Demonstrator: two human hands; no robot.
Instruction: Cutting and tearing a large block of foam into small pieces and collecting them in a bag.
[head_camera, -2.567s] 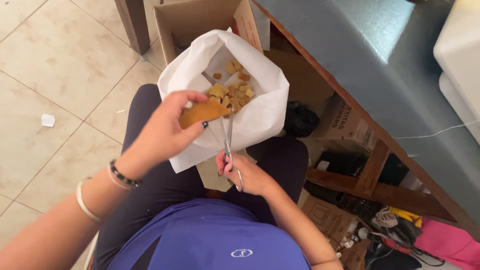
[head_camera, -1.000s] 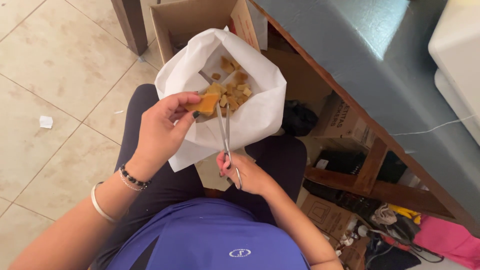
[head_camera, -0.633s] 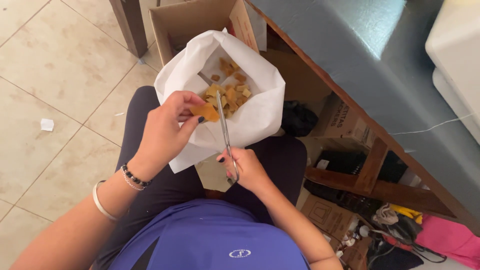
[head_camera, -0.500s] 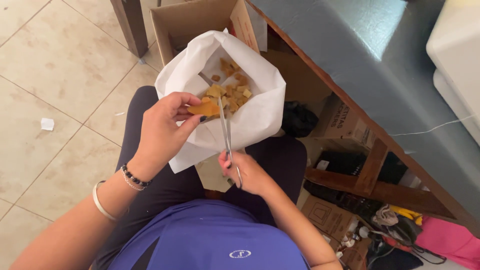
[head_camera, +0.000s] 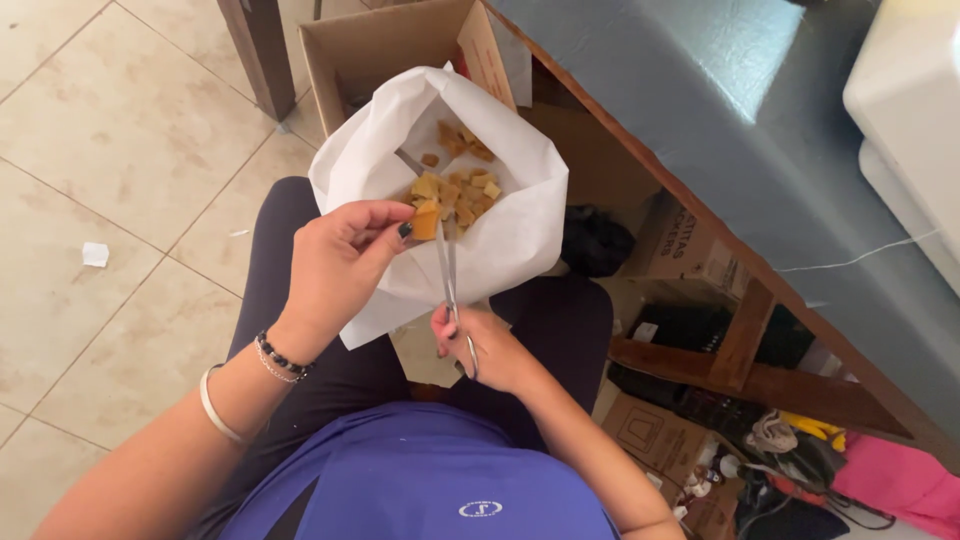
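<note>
Cutting over the bag
My L hand (head_camera: 335, 265) pinches a yellow chunk (head_camera: 426, 220) above the white bag (head_camera: 510, 235); R hand (head_camera: 480, 345) grips scissors (head_camera: 447, 275), blades almost closed

Orange-yellow chunks (head_camera: 455, 190) in a white paper bag (head_camera: 510, 240), silver scissors (head_camera: 447, 280), purple shirt (head_camera: 420, 480), beige floor tiles (head_camera: 110, 150).

The left hand (head_camera: 335, 265) pinches an orange chunk (head_camera: 426, 221) over an open white paper bag (head_camera: 500, 235) resting on the lap. At 5 o'clock of the chunk, the right hand (head_camera: 480, 345) grips scissors (head_camera: 448, 280), blades nearly together beside the chunk. Small orange pieces (head_camera: 465, 185) lie inside the bag. A cardboard box (head_camera: 375, 50) stands at 12 o'clock.
</note>
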